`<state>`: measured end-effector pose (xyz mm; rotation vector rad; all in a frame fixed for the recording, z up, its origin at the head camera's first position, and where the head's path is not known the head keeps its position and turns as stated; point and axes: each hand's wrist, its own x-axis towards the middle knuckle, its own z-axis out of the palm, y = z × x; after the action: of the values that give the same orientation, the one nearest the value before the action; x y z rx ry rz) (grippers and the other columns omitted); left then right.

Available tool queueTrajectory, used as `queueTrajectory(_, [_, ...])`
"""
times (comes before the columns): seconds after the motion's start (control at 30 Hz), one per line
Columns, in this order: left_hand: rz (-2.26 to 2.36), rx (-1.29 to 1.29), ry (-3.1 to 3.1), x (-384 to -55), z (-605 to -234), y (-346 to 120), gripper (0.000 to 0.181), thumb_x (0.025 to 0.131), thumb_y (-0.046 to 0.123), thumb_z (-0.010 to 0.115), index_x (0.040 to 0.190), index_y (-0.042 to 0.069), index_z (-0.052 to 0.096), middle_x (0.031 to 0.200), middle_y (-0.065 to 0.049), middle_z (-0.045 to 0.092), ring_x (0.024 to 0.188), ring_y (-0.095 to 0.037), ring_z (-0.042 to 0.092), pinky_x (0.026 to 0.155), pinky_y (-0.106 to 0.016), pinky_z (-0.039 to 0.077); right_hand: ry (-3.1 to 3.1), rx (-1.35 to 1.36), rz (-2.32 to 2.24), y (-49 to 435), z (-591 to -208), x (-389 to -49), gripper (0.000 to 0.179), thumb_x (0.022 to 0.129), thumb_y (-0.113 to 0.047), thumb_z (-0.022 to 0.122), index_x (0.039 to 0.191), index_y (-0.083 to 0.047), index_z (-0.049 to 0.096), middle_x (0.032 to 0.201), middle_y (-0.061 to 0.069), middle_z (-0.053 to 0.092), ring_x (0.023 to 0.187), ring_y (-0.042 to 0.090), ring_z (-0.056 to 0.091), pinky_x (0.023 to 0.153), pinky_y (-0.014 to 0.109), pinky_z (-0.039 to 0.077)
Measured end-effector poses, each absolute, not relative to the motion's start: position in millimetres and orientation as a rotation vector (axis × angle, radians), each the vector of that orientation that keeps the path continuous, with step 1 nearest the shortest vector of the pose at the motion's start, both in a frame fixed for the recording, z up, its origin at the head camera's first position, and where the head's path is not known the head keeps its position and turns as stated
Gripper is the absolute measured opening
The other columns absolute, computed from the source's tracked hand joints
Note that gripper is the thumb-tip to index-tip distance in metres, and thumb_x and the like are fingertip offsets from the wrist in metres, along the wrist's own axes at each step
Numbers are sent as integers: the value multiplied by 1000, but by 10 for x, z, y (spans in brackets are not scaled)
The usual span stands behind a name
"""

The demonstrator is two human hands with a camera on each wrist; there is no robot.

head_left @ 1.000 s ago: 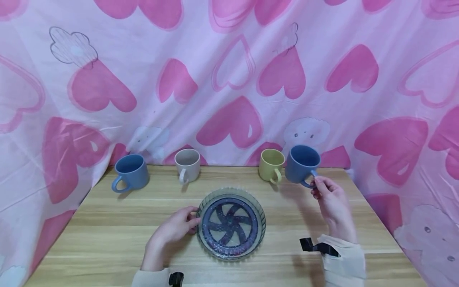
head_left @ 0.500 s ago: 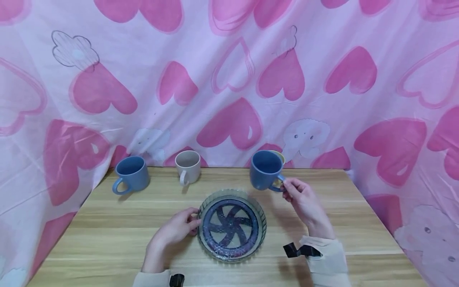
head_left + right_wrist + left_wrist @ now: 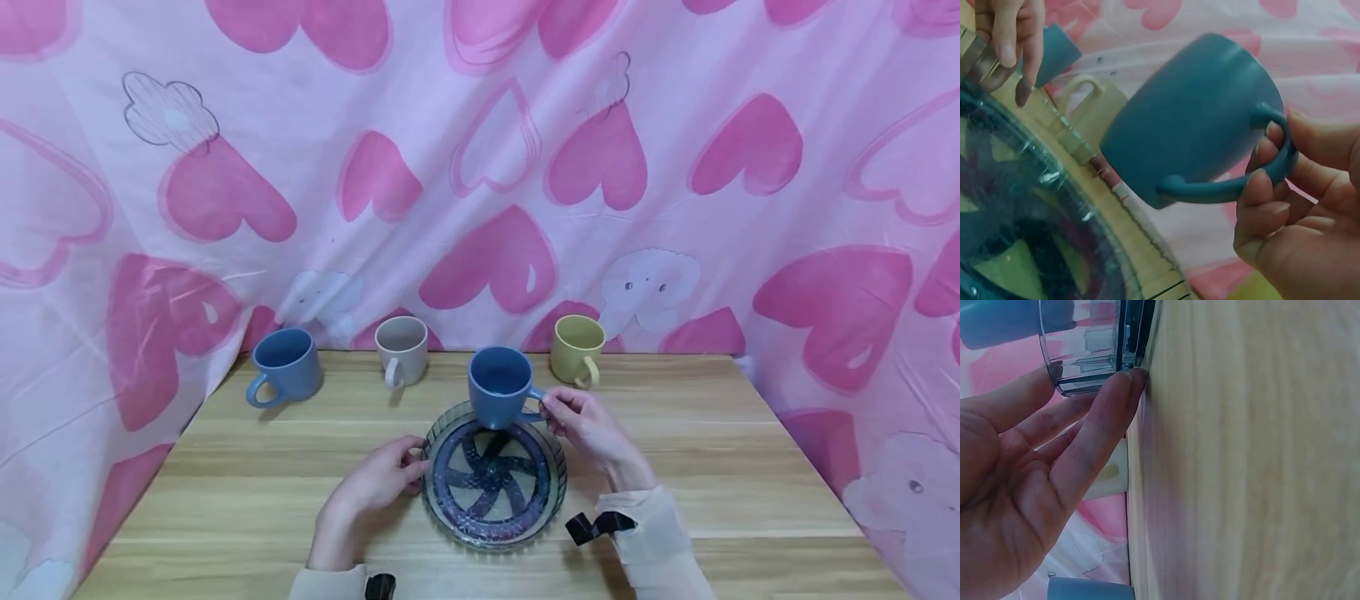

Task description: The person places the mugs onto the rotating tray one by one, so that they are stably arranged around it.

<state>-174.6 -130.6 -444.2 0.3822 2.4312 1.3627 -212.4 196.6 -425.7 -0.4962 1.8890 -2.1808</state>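
Note:
My right hand (image 3: 592, 429) grips the handle of a blue mug (image 3: 498, 387), held upright over the far part of a round clear dish (image 3: 558, 492). In the right wrist view the mug (image 3: 1191, 119) is apart from the dish, with fingers and thumb around its handle. The dish has a ribbed see-through wall and a dark blue pinwheel pattern on its bottom. My left hand (image 3: 382, 475) holds the dish's left edge; in the left wrist view its fingertips touch the wall (image 3: 1088, 353) near the rim and base.
Along the table's back edge stand another blue mug (image 3: 288, 367) at left, a light grey mug (image 3: 402, 350), and a yellow-green mug (image 3: 577, 350) at right. A pink heart-patterned cloth (image 3: 487, 258) hangs behind the wooden table (image 3: 750, 483).
My right hand has carried the blue mug leftward and nearer, from beside the yellow-green mug, past its front, to over the dish. The left hand stays at the dish's edge.

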Motion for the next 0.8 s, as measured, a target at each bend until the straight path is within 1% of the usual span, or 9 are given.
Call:
queueTrajectory(0.1, [1363, 372, 2421, -1755, -4441, -1291, 41, 98, 9, 58, 133, -9, 48, 86, -8, 61, 74, -19, 64, 72, -35, 54, 1873, -517, -2144, 1983, -4308, -2156, 17, 103, -9, 49, 93, -4, 62, 85, 3, 59, 71, 13, 49, 62, 21, 40])
queueTrajectory(0.17, [1360, 377, 2426, -1759, -4445, -1285, 41, 98, 10, 58, 133, -8, 48, 86, -8, 61, 74, -19, 64, 72, -35, 54, 1875, -516, -2128, 1999, -4338, -2180, 18, 103, -10, 50, 94, 3, 60, 85, 3, 59, 71, 13, 49, 62, 21, 40])
queueTrajectory(0.27, [1363, 383, 2424, -1762, -4451, -1279, 40, 98, 9, 58, 132, -8, 49, 88, -9, 61, 75, -19, 64, 73, -36, 54, 1910, -538, -2089, 2019, -4381, -2221, 25, 103, -11, 51, 96, 13, 55, 85, 6, 58, 71, 14, 49, 62, 22, 41])
queueTrajectory(0.33, [1369, 381, 2416, -1763, -4456, -1273, 40, 98, 9, 58, 132, -8, 49, 89, -10, 61, 76, -20, 64, 73, -37, 55, 1924, -550, -2071, 2025, -4406, -2246, 28, 102, -12, 51, 98, 16, 52, 85, 7, 58, 71, 15, 49, 63, 23, 42])
queueTrajectory(0.4, [1376, 381, 2409, -1764, -4459, -1266, 40, 97, 8, 58, 132, -8, 49, 91, -10, 62, 76, -20, 65, 74, -37, 55, 1934, -554, -2056, 2024, -4428, -2265, 25, 102, -12, 52, 95, 12, 57, 85, 8, 58, 71, 15, 50, 64, 23, 42])
queueTrajectory(0.47, [1379, 388, 2407, -1767, -4460, -1258, 40, 97, 8, 58, 133, -8, 49, 91, -11, 62, 77, -21, 65, 74, -37, 55, 1935, -543, -2048, 2021, -4444, -2279, 20, 102, -12, 53, 94, 3, 62, 85, 7, 58, 72, 15, 50, 64, 24, 42])
queueTrajectory(0.57, [1379, 406, 2410, -1771, -4457, -1250, 39, 98, 8, 57, 133, -8, 49, 91, -11, 62, 77, -21, 65, 74, -38, 55, 1962, -518, -2028, 2008, -4461, -2301, 16, 101, -14, 54, 92, -8, 66, 85, 7, 57, 72, 15, 50, 64, 24, 42])
queueTrajectory(0.73, [1373, 385, 2431, -1763, -4452, -1264, 42, 97, 6, 57, 136, -9, 47, 91, -10, 65, 74, -20, 65, 76, -39, 55, 2033, -512, -1936, 1981, -4487, -2355, 17, 101, -20, 57, 94, -8, 66, 87, 14, 57, 72, 16, 50, 64, 24, 43])
queueTrajectory(0.8, [1375, 373, 2435, -1761, -4453, -1270, 45, 97, 6, 58, 137, -10, 46, 91, -10, 65, 73, -19, 66, 75, -38, 55, 2057, -524, -1912, 1977, -4499, -2371, 18, 101, -21, 56, 94, -7, 66, 88, 15, 57, 72, 16, 50, 64, 24, 44])
